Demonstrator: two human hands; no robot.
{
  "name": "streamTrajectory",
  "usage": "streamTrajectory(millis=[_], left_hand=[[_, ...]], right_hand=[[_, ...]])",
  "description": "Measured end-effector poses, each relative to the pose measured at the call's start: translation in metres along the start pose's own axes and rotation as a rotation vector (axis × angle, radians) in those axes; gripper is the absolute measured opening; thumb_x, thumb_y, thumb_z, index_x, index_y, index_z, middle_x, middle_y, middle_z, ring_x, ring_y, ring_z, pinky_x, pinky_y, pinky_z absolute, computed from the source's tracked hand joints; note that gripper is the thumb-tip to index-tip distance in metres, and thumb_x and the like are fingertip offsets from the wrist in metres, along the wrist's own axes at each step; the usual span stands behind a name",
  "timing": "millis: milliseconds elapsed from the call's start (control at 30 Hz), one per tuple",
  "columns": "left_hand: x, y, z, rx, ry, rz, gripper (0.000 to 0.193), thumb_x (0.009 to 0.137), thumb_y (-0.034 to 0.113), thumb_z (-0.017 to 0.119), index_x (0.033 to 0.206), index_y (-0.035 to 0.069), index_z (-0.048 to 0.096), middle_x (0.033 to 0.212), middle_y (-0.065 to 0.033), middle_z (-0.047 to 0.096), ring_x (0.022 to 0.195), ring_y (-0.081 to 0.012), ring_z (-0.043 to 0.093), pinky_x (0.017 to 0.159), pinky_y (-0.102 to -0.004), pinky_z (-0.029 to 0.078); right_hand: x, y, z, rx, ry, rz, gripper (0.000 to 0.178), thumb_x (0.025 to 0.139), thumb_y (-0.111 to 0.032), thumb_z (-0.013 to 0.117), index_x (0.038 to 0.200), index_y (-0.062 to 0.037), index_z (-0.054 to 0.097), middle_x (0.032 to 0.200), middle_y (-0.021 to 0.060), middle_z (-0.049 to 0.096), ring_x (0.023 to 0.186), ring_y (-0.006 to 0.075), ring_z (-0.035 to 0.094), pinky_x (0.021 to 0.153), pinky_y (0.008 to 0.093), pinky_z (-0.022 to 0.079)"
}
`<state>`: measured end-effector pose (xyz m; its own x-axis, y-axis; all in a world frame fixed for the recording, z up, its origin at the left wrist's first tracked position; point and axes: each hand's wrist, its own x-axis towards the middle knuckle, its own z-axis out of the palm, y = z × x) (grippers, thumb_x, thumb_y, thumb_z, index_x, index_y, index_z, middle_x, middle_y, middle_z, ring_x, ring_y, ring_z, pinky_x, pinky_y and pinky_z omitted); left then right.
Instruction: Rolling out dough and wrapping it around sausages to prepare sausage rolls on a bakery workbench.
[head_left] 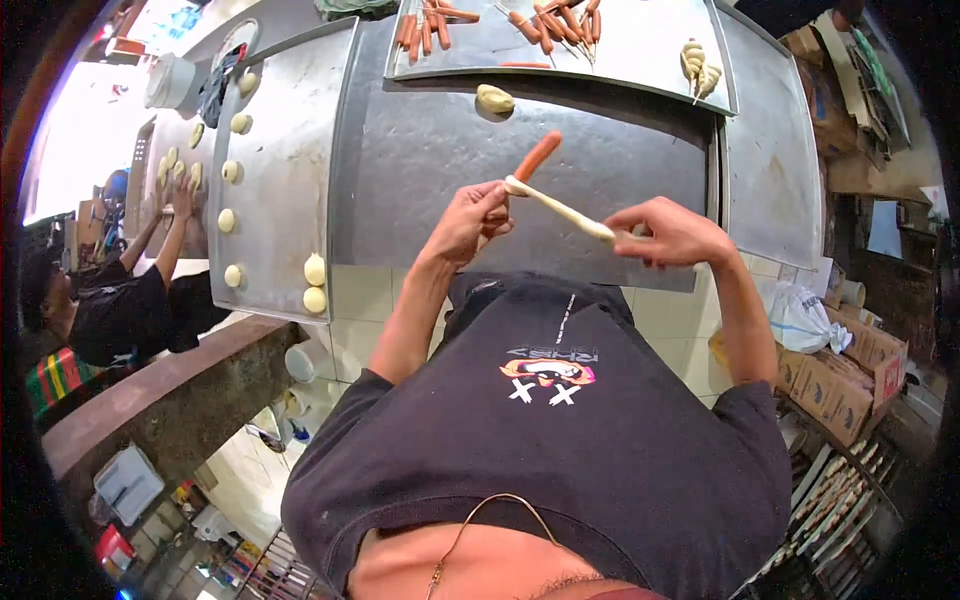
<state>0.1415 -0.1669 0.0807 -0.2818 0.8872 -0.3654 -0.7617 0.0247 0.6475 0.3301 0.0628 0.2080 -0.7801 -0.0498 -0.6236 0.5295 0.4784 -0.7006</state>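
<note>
My left hand is closed around the lower end of a sausage, which points up and to the right. One end of a pale dough rope lies against the sausage beside my left fingers. From there the rope stretches rightward and slightly down to my right hand, whose fingers pinch its other end. Both hands are above the near part of a grey metal table. Whether a stick is in the held sausage is hidden by my fingers. A dough piece sits beyond my hands on the table.
At the back, a metal tray bears several sausages on sticks and dough-wrapped sausages. Several dough balls rest on the left tray. Farther left, another person's hands work over dough pieces. Cardboard boxes stand at right.
</note>
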Motion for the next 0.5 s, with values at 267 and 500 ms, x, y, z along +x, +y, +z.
streamTrajectory(millis=[267, 500], left_hand=[[-0.012, -0.019, 0.054, 1.057, -0.094, 0.077, 0.022, 0.089, 0.004, 0.053, 0.097, 0.001, 0.074, 0.062, 0.0050, 0.050, 0.058, -0.0087, 0.043, 0.053, -0.0293, 0.037], [-0.016, 0.020, 0.026, 0.206, -0.075, -0.063, 0.026, 0.100, 0.014, 0.051, 0.096, 0.001, 0.073, 0.061, 0.0084, 0.042, 0.056, -0.0038, 0.035, 0.050, -0.0242, 0.028]], right_hand=[[0.032, -0.021, -0.004, -0.306, 0.370, -0.325, 0.027, 0.088, -0.023, 0.063, 0.086, 0.0033, 0.067, 0.064, 0.0170, 0.062, 0.053, 0.0247, 0.057, 0.055, 0.0385, 0.047], [0.033, 0.025, 0.009, -0.078, 0.160, -0.148, 0.034, 0.095, -0.032, 0.063, 0.095, 0.0015, 0.068, 0.063, 0.0162, 0.053, 0.056, 0.0186, 0.050, 0.056, 0.0389, 0.042]])
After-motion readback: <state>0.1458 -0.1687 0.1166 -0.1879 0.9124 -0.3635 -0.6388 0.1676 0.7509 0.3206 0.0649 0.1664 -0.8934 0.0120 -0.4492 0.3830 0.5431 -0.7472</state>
